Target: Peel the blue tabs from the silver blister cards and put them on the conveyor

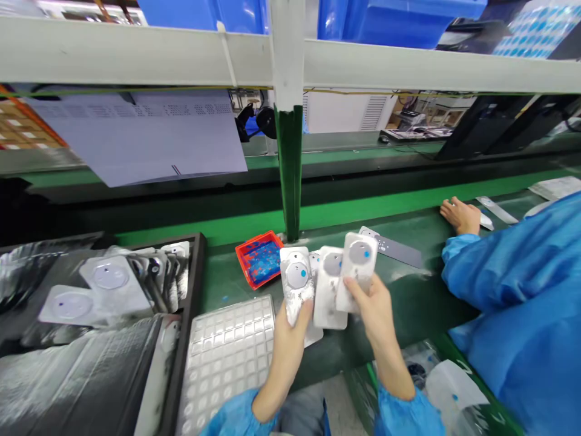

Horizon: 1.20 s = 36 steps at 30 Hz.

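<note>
My left hand (290,333) is closed on a white flat panel (297,297) with a round ring and a blue dot, thumb on its face. My right hand (374,303) pinches another such white panel (347,293), tilted slightly right. Between them is a third panel (329,303), partly overlapped by the right one; which hand supports it I cannot tell. More panel edges show behind and below the left one. Just behind lies a dark grey strip (399,249) with small marks on the bench. A red tray (258,260) with blue and red bits sits beyond my left hand.
At left, a black crate (196,290) holds several wrapped white panels. A clear blister tray (227,348) lies beside it. A green-and-white post (290,175) rises at the bench's back. On the right are a co-worker's blue sleeve (512,272) and hand (460,215). A plastic-lined bin (436,375) stands below.
</note>
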Motion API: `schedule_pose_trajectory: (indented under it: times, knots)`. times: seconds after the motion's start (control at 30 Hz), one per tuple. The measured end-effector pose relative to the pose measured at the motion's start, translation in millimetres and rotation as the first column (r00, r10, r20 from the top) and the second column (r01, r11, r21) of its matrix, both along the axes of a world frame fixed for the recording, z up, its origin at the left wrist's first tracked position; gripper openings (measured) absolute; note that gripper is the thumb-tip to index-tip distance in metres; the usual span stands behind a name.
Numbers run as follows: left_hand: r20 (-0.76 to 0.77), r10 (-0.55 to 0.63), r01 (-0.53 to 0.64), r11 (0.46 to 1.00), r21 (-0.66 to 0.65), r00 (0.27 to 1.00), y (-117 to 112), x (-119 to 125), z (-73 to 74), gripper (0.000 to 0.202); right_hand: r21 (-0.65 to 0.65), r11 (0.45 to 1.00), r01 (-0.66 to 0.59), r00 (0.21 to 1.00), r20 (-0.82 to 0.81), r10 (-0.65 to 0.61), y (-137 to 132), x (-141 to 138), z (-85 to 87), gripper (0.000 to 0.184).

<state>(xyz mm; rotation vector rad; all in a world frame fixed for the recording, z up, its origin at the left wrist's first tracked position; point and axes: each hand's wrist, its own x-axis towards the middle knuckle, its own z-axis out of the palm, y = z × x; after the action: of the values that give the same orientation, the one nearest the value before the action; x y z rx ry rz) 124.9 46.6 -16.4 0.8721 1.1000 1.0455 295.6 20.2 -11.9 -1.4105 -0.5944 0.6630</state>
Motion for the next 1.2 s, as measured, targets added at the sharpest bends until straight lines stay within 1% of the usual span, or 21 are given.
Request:
schedule_pose_trajectory:
  times: [0.1, 0.2, 0.27, 0.3, 0.37, 0.47, 0.5, 0.53, 0.57, 0.6, 0.67, 0.73, 0.77, 0.8, 0.83, 0.9, 0.93, 1.0, 1.1, 1.13, 1.2]
  knots:
    - [0.031, -0.028, 0.03, 0.997, -0.067, 0.999, 0.6, -6.2, 4.9, 0.076, -0.016, 0.984, 0.177, 0.971, 0.164, -0.172, 19.0, 52.0, 11.7, 0.063]
    - [0.048, -0.027, 0.031, 0.996, -0.08, 0.998, -0.8, -8.2, 8.2, 0.086, -0.087, 0.974, 0.211, 0.953, 0.24, -0.185, 41.2, 100.4, 20.4, 0.052]
    - [0.064, -0.034, 0.039, 0.995, -0.09, 0.997, -2.1, -7.6, 6.4, 0.088, -0.103, 0.971, 0.216, 0.948, 0.262, -0.183, 48.6, 113.2, 22.4, 0.05]
    - [0.072, -0.025, 0.032, 0.995, -0.093, 0.997, -2.3, -7.2, 4.5, 0.089, -0.104, 0.973, 0.206, 0.947, 0.271, -0.172, 48.1, 110.9, 21.9, 0.051]
    - [0.082, -0.041, 0.049, 0.994, -0.096, 0.996, -1.9, -6.5, 0.2, 0.086, -0.108, 0.982, 0.152, 0.954, 0.276, -0.117, 37.1, 87.8, 18.1, 0.053]
    - [0.082, -0.095, 0.103, 0.989, -0.102, 0.992, -1.3, -5.0, -2.4, 0.083, -0.138, 0.987, -0.081, 0.951, 0.287, 0.118, 1.5, 19.3, 8.9, 0.045]
    - [0.074, -0.091, 0.098, 0.99, -0.102, 0.993, -1.9, -4.1, -1.7, 0.083, -0.147, 0.954, -0.26, 0.896, 0.331, 0.295, -10.8, -5.5, 6.5, 0.037]
    - [0.066, -0.063, 0.07, 0.993, -0.098, 0.996, -3.2, -3.0, -0.4, 0.083, -0.152, 0.916, -0.372, 0.83, 0.386, 0.402, -20.9, -27.1, 4.6, 0.029]
    - [0.059, -0.017, 0.023, 0.995, -0.097, 0.998, -5.0, -1.9, 1.1, 0.084, -0.156, 0.899, -0.408, 0.778, 0.455, 0.432, -27.6, -42.9, 3.4, 0.025]
    - [0.061, 0.017, -0.011, 0.994, -0.105, 0.998, -7.3, -1.3, 2.6, 0.085, -0.164, 0.888, -0.429, 0.726, 0.523, 0.447, -30.3, -50.6, 2.4, 0.029]
    - [0.109, 0.02, -0.003, 0.989, -0.151, 0.994, -12.5, -2.4, 4.9, 0.085, -0.196, 0.909, -0.368, 0.657, 0.637, 0.403, -24.8, -37.5, 0.9, 0.047]
    - [0.192, -0.043, 0.081, 0.976, -0.2, 0.981, -16.7, -7.7, 5.3, 0.085, -0.266, 0.94, -0.215, 0.594, 0.728, 0.342, -10.2, 9.6, -0.2, 0.063]
    - [0.223, -0.072, 0.119, 0.972, -0.205, 0.972, -17.9, -11.6, 4.8, 0.084, -0.301, 0.951, -0.069, 0.549, 0.785, 0.288, -1.9, 40.3, -0.1, 0.063]
    - [0.237, -0.089, 0.139, 0.97, -0.201, 0.967, -18.1, -16.2, 3.8, 0.084, -0.351, 0.932, 0.085, 0.489, 0.83, 0.268, 6.1, 71.9, 0.5, 0.064]
    - [0.232, -0.094, 0.141, 0.971, -0.195, 0.968, -17.5, -20.9, 2.3, 0.083, -0.413, 0.884, 0.217, 0.45, 0.846, 0.285, 13.1, 101.4, 1.5, 0.066]
    - [0.203, -0.082, 0.123, 0.972, -0.198, 0.976, -13.9, -29.5, -1.6, 0.08, -0.445, 0.846, 0.293, 0.457, 0.843, 0.285, 22.7, 146.5, 3.9, 0.064]
    - [0.199, -0.087, 0.129, 0.969, -0.212, 0.976, -11.2, -32.9, -3.8, 0.078, -0.458, 0.837, 0.301, 0.468, 0.835, 0.288, 25.2, 160.7, 5.1, 0.058]
    - [0.223, -0.106, 0.16, 0.957, -0.241, 0.969, -5.7, -37.2, -8.2, 0.074, -0.458, 0.838, 0.297, 0.496, 0.824, 0.275, 26.5, 174.6, 7.1, 0.04]
    - [0.275, -0.122, 0.195, 0.947, -0.256, 0.954, 0.1, -38.1, -12.1, 0.073, -0.412, 0.847, 0.337, 0.533, 0.825, 0.189, 22.4, 174.9, 11.6, 0.014]
    - [0.285, -0.121, 0.197, 0.946, -0.256, 0.951, 0.7, -37.5, -12.2, 0.074, -0.379, 0.852, 0.36, 0.544, 0.828, 0.139, 19.9, 171.8, 13.7, 0.014]
    - [0.291, -0.111, 0.19, 0.947, -0.26, 0.95, -0.5, -35.5, -10.1, 0.073, -0.297, 0.87, 0.393, 0.565, 0.825, 0.026, 13.1, 158.9, 17.6, 0.028]
